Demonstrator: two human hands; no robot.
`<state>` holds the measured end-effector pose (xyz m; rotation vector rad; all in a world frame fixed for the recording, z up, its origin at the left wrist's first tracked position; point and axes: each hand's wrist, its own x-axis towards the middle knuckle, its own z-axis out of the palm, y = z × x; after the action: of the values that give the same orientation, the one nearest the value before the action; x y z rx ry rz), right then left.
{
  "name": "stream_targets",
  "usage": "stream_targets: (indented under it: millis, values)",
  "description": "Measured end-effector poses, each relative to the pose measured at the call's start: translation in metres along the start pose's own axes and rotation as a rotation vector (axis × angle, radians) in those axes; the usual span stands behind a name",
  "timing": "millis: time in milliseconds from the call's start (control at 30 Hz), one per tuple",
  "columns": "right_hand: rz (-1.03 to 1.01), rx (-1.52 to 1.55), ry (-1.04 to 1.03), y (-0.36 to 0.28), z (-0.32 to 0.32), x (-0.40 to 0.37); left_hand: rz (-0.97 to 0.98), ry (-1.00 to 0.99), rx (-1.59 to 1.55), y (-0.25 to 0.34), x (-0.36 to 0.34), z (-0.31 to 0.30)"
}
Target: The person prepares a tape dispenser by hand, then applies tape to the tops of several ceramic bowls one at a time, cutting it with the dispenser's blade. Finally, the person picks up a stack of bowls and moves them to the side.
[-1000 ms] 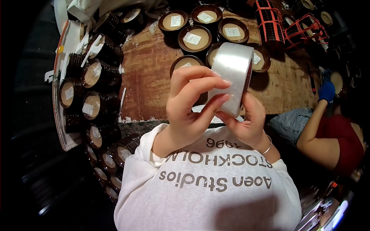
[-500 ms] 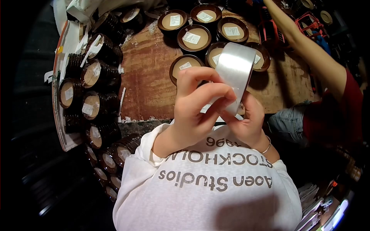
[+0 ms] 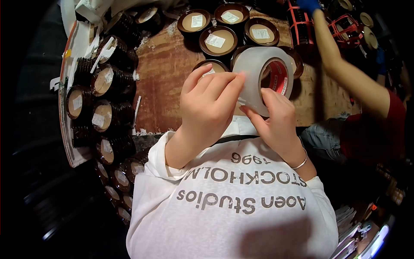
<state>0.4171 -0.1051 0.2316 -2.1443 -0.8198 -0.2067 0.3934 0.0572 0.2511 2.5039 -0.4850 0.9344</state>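
In the head view, a clear roll of packing tape [image 3: 254, 64] is held up in front of the person's chest, over the near part of a wooden worktop [image 3: 159, 86]. The roll is tilted so that its red inner core, printed with white lettering, shows on the right. The right hand [image 3: 278, 123] is clamped on the roll, one digit reaching into the core opening and another lying at the lower outer edge. The left hand [image 3: 207, 99] is bent at the roll's left side, with fingertips touching the outer face and one finger raised apart from the others; whether it grips any tape cannot be told. The two hands are apart from each other. A thin bracelet [image 3: 302, 163] circles the right wrist, and the white shirt [image 3: 233, 207] carries dark lettering, upside down in this view.

Beyond the roll, a group of dark-rimmed dishes [image 3: 218, 41] with beige centres and white paper labels stands on the worktop, some partly hidden by the roll and the left hand. More labelled dishes lie in ridged dark stacks [image 3: 112, 82] along the left side, beside a pale-edged board [image 3: 74, 95]. At the upper right, a co-worker's arm [image 3: 340, 71] reaches up from a red sleeve [image 3: 392, 112], its blue-gloved hand [image 3: 308, 6] beside a dark stack bound with red strapping [image 3: 300, 28].
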Motion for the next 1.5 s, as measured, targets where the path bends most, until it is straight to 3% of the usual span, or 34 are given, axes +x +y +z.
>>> stream_targets:
  millis: [133,267,500,600,700,800,1067,1133,1367,1500]
  values:
    - [0.006,-0.014,-0.019,0.000,0.003,-0.002,0.001,-0.111,0.112,-0.001,0.000,0.001]
    - [0.070,0.025,-0.049,0.000,0.004,-0.004,0.045,-0.086,0.145,-0.003,0.000,0.008]
    - [0.241,0.282,-0.080,0.002,-0.006,-0.002,0.147,0.006,-0.053,-0.013,0.000,0.003]
    - [0.207,0.311,-0.022,-0.001,-0.006,-0.002,0.156,0.063,-0.132,-0.024,0.002,0.004]
    - [0.194,0.293,-0.040,-0.002,-0.006,-0.001,0.026,0.033,-0.180,-0.017,0.008,0.001]
    - [0.163,0.247,-0.036,-0.002,-0.003,-0.002,0.036,-0.072,-0.169,-0.013,0.006,0.002]
    - [0.043,0.013,-0.020,0.001,0.003,-0.004,0.112,-0.011,0.105,-0.004,0.005,0.002]
    - [0.014,-0.022,-0.029,0.002,0.006,-0.005,0.035,-0.231,0.214,0.001,0.006,-0.004]
    - [0.085,-0.002,-0.052,0.008,0.007,-0.008,0.056,-0.289,0.159,-0.006,0.009,0.010]
    - [0.198,0.108,-0.090,0.005,0.002,-0.007,0.140,-0.226,0.098,-0.013,0.010,0.014]
